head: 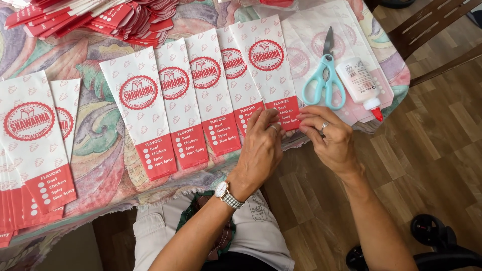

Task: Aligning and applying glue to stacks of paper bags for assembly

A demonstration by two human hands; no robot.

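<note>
A row of several white-and-red printed paper sleeves (173, 95) lies overlapping on a flowery tablecloth (95, 135). My left hand (261, 148), with a wristwatch, presses on the red lower end of the rightmost sleeve (273, 75). My right hand (326, 138), wearing a ring, pinches that same lower edge from the right, at the table's front edge. Both hands touch the sleeve, fingers bent on the paper.
Light-blue scissors (324, 80) and a white glue bottle with a red tip (360, 85) lie just beyond my right hand. More sleeves (32, 140) are stacked at left, a red-and-white pile (100, 17) at the back. A wooden chair (432, 35) stands right.
</note>
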